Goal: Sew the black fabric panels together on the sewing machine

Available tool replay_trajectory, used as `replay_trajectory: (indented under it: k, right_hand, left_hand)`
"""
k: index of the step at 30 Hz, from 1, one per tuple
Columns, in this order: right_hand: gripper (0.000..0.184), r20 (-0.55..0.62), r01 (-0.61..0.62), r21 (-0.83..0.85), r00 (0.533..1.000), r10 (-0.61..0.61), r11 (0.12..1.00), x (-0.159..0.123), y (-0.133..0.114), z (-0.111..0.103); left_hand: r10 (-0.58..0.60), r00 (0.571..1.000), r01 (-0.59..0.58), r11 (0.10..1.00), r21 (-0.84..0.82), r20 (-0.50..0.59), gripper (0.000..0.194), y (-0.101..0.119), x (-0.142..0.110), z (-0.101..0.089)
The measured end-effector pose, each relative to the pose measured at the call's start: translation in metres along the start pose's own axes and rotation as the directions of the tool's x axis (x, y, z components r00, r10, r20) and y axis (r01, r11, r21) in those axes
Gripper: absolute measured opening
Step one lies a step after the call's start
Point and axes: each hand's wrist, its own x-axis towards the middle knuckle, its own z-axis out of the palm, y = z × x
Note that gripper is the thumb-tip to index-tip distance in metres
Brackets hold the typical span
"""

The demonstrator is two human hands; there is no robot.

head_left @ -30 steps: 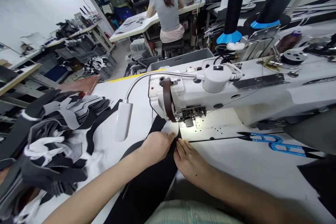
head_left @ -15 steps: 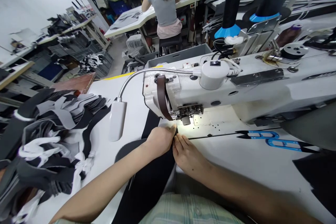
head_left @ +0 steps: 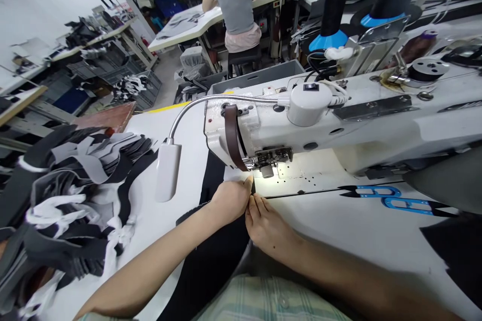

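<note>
Sewing floor, via my remote head-cam feed: L hand (head_left: 231, 200) & R hand (head_left: 266, 228) meet at a white sewing machine (head_left: 280, 133), both at the edge of black fabric (head_left: 216, 261). The fabric lies just in front of the stitching area, runs back under the L wrist & forearm, then down twd the wearer's plaid shirt (head_left: 271, 298). I see L fingers curled in tight, gripping the cloth, thumb up nr the lit needle zone. R fingers are nearly straight, close together, tips at the cloth edge just beside the L hand; R thumb is mostly hidden, so I can't tell if it pinches.

A brown strap (head_left: 234, 140) hangs in a loop on the machine's front end. A white lamp (head_left: 168, 173) on a bendy metal neck hangs L of it, above the white table (head_left: 339, 228).

Far L of the hands I've got a messy pile of gray & black strips (head_left: 124, 153), w/ white ties (head_left: 52, 210) nr the front. To the R, two blue-handled snips (head_left: 380, 189) lie end to end on the tbl, dark cloth (head_left: 452, 251) nearer the wearer. Up top R, black thread cones (head_left: 333, 15) on blue bases. Bkgd: a co-worker (head_left: 238, 10) in a gray top sits, back turned, at another tbl; gray crate (head_left: 259, 77) btwn.
</note>
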Motion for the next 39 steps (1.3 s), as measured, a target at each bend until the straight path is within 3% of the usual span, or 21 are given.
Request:
replay_trajectory:
  k: [15,27,31,35,39]
  right_hand:
    - [0.024,-0.008,-0.026,0.029,1.000,0.026,0.999,0.001,-0.004,-0.001]
    - [0.022,-0.018,-0.064,0.084,0.998,0.066,0.994,0.001,-0.002,0.002]
    - [0.020,-0.016,-0.082,0.172,0.996,0.086,0.982,0.004,0.006,-0.004]
    - [0.019,0.059,-0.144,0.321,0.990,0.132,0.936,0.006,0.013,-0.011]
    - [0.019,0.089,-0.150,0.351,0.988,0.126,0.924,0.005,0.014,-0.011]
  left_hand:
    - [-0.030,0.996,0.034,0.999,-0.040,0.080,0.046,-0.005,-0.001,-0.002]
    - [-0.049,0.996,0.057,0.991,-0.123,0.069,0.035,-0.008,-0.002,-0.006]
    - [-0.025,0.999,0.032,0.986,-0.165,0.046,0.036,-0.009,-0.001,-0.002]
    - [-0.028,1.000,0.030,0.981,-0.192,0.012,0.036,-0.011,-0.001,0.004]
    - [-0.069,0.998,0.069,0.981,-0.180,0.001,0.036,-0.011,0.000,0.006]
